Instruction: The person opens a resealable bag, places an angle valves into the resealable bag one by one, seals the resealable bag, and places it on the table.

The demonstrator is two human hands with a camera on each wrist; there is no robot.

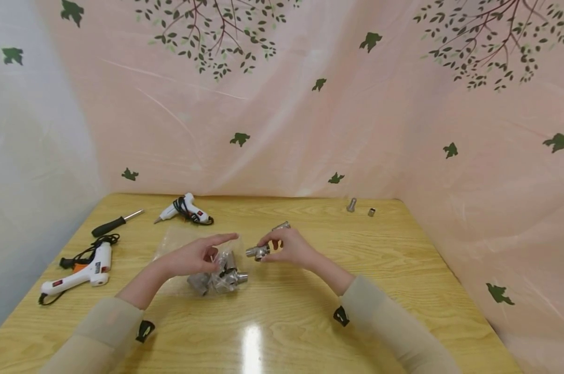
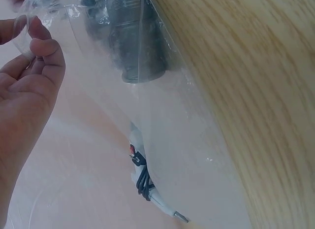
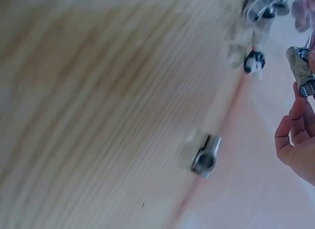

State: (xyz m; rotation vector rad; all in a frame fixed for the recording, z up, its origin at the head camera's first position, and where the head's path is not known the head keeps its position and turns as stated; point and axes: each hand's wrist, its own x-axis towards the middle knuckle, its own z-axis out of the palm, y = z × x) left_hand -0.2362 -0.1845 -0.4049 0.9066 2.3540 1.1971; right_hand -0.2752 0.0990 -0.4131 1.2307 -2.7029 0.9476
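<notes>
My left hand [image 1: 206, 255] pinches the edge of a clear plastic bag [image 1: 216, 280] lying on the wooden table [image 1: 282, 332], its index finger stretched out straight. Several metal pipe fittings [image 2: 133, 42] show through the bag. In the left wrist view the thumb and fingers [image 2: 37, 42] nip the film. To the right, my right hand [image 1: 274, 248] holds a small silver fitting [image 1: 257, 252] just above the table, also seen as the threaded fitting [image 3: 302, 71] in the right wrist view. Another silver fitting [image 1: 282, 226] lies on the table just behind that hand.
A white glue gun [image 1: 83, 272] and a black-handled screwdriver [image 1: 113, 223] lie at the left. A second glue gun [image 1: 185, 209] lies at the back. Two small metal parts [image 1: 351, 204] sit at the back right. A pink printed curtain [image 1: 310, 104] closes off the far side and the right.
</notes>
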